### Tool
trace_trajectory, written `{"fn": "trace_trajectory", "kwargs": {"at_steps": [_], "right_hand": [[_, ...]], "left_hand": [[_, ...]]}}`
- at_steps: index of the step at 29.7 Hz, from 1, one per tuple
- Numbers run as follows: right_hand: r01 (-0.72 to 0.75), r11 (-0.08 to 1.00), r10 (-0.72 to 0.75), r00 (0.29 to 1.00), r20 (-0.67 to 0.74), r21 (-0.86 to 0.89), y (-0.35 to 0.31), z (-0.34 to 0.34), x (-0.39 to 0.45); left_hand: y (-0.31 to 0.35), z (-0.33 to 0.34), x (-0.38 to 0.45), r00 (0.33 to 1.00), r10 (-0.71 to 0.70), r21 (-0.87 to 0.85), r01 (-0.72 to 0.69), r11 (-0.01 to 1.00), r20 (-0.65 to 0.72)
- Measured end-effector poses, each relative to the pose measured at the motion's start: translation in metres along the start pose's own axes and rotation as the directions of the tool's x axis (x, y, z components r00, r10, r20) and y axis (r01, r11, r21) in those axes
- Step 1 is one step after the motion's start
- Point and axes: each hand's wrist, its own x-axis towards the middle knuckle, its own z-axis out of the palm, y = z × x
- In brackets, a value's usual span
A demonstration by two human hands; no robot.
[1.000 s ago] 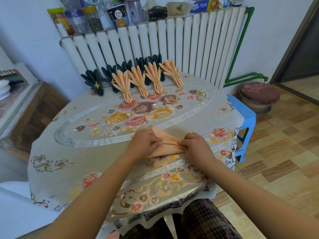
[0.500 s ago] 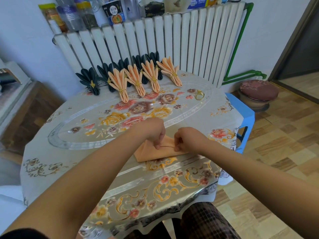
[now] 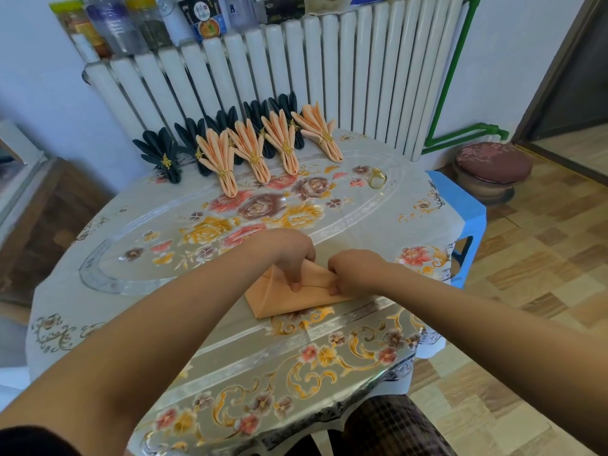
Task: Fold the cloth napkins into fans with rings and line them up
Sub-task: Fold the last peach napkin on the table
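A peach cloth napkin (image 3: 289, 299) lies folded flat near the front of the flowered table (image 3: 164, 291). My left hand (image 3: 291, 255) bends over its middle, fingertips pressing a fold line. My right hand (image 3: 353, 269) pinches the napkin's right part at the same fold. At the table's far edge stands a row of several peach fan napkins (image 3: 250, 149) in gold rings, with several dark fan napkins (image 3: 161, 153) behind and left of them. One loose gold ring (image 3: 376, 179) lies on the table at the right.
A white radiator (image 3: 296, 77) stands behind the table, with jars and boxes on top. A blue stool (image 3: 464, 209) sits at the table's right edge, a round cushioned stool (image 3: 492, 169) beyond it. A wooden cabinet (image 3: 39, 218) is on the left.
Both hands have shifted slightly rightward along the napkin, uncovering its left end. The left hand went from lying flat on the cloth to pressing the fold with bent fingers.
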Motion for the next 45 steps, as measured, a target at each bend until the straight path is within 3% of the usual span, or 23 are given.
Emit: {"fn": "trace_trajectory", "kwargs": {"at_steps": [5,12,14,16,18,20,25,28,34,39,45], "right_hand": [[0.066,0.998,-0.064,0.993,-0.095,0.012,-0.002,0.01,-0.008],[0.111,0.988,-0.103,0.992,-0.079,0.105,-0.008,0.001,-0.01],[0.133,0.99,-0.121,0.975,-0.188,0.055,-0.01,0.002,-0.005],[0.16,0.987,-0.147,0.912,-0.382,0.003,-0.014,0.001,-0.001],[0.198,0.979,-0.187,0.801,-0.569,-0.043,-0.019,0.0,0.005],[0.222,0.974,-0.193,0.734,-0.651,-0.037,-0.022,0.004,0.008],[0.279,0.95,-0.188,0.87,-0.455,0.141,-0.03,0.026,-0.003],[0.247,0.94,-0.139,0.906,-0.399,0.235,-0.03,0.023,-0.007],[0.206,0.903,-0.095,0.951,-0.293,0.377,-0.024,0.012,-0.01],[0.223,0.847,-0.074,0.948,-0.308,0.482,-0.02,0.016,-0.012],[0.214,0.826,-0.035,0.943,-0.332,0.521,-0.024,0.024,-0.013]], "left_hand": [[0.002,0.004,-0.005,0.999,0.006,0.007,-0.006,1.0,-0.048],[-0.002,0.017,-0.024,0.997,-0.055,0.019,0.056,0.998,-0.058],[-0.003,0.013,-0.035,0.989,-0.084,0.086,0.094,0.992,-0.118],[-0.006,0.007,-0.048,0.948,-0.145,0.165,0.197,0.966,-0.282],[-0.005,0.007,-0.063,0.878,-0.206,0.222,0.325,0.919,-0.433],[0.001,0.013,-0.068,0.846,-0.216,0.255,0.375,0.892,-0.487],[0.016,0.05,-0.074,0.897,-0.264,0.167,0.338,0.926,-0.355],[0.019,0.061,-0.079,0.906,-0.276,0.154,0.338,0.929,-0.322],[-0.014,0.062,-0.089,0.943,-0.306,-0.191,0.279,0.941,-0.13],[-0.041,0.076,-0.093,0.935,-0.342,-0.452,0.267,0.851,-0.092],[-0.042,0.096,-0.093,0.84,-0.521,-0.648,0.316,0.693,-0.149]]}}
